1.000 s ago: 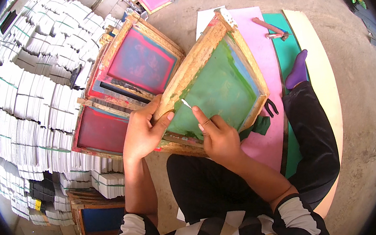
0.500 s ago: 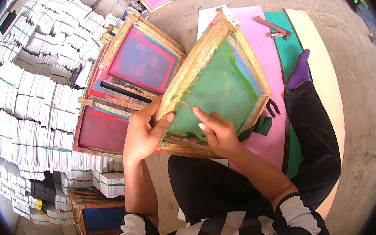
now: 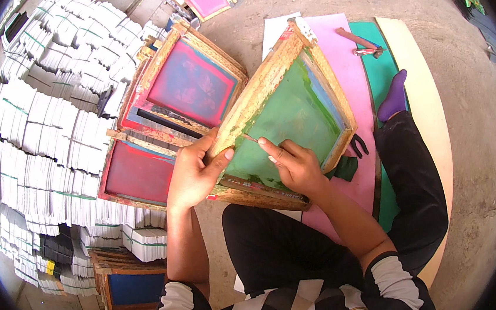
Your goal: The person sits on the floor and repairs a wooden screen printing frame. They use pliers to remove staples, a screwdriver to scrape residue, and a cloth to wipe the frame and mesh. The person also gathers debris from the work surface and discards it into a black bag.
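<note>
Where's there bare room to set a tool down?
Bare: the concrete floor right of the cream sheet, and the upper pink sheet between the green mesh frame and the green sheet. Crowded: left of the left hand, where reddish mesh frames and paper stacks fill the space.

The scene is brightly lit, the paper stacks [image 3: 46, 143] nearly washed out to white. The cream board [image 3: 421, 81] is bowed by lens distortion, and the view's corners are swallowed by black.
</note>
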`<state>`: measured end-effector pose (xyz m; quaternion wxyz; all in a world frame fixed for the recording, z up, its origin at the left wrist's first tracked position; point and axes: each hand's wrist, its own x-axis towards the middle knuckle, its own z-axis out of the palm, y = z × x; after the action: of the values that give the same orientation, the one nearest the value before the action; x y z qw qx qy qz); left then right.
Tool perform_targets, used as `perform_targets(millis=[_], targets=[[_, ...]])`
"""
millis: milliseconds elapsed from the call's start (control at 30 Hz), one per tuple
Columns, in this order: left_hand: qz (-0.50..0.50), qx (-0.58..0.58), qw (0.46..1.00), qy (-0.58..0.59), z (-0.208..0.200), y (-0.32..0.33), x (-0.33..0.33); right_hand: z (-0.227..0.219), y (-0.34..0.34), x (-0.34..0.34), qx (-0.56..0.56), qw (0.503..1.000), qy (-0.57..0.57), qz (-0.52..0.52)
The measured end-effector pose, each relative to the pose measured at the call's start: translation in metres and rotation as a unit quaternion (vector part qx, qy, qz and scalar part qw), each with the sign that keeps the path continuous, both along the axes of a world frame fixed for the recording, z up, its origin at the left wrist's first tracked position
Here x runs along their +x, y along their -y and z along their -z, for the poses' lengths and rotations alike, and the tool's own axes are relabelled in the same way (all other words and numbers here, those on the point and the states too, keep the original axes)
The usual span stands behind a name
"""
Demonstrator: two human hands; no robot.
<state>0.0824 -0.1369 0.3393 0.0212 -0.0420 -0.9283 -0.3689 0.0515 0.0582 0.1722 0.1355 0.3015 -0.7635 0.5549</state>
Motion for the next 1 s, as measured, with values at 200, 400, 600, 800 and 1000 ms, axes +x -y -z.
perform_targets(millis=[200,400,600,800,1000], targets=[[0.009,0.025,1.000,0.005,-0.003,-0.001,0.000,0.002,0.007,-0.009,-0.242,0.934,0.174,-0.197],[0.014,0.036,0.999,0.007,-0.002,-0.001,-0.002,0.003,0.008,-0.013,-0.186,0.971,0.087,-0.118],[0.018,0.020,1.000,-0.003,0.000,0.004,-0.001,0.000,0.006,-0.015,-0.086,0.996,-0.015,-0.026],[0.014,0.013,1.000,-0.009,0.001,0.004,-0.003,0.006,0.009,-0.025,-0.231,0.947,0.098,-0.200],[0.012,0.025,1.000,0.009,0.000,0.005,-0.004,0.008,-0.001,-0.037,-0.249,0.881,0.250,-0.313]])
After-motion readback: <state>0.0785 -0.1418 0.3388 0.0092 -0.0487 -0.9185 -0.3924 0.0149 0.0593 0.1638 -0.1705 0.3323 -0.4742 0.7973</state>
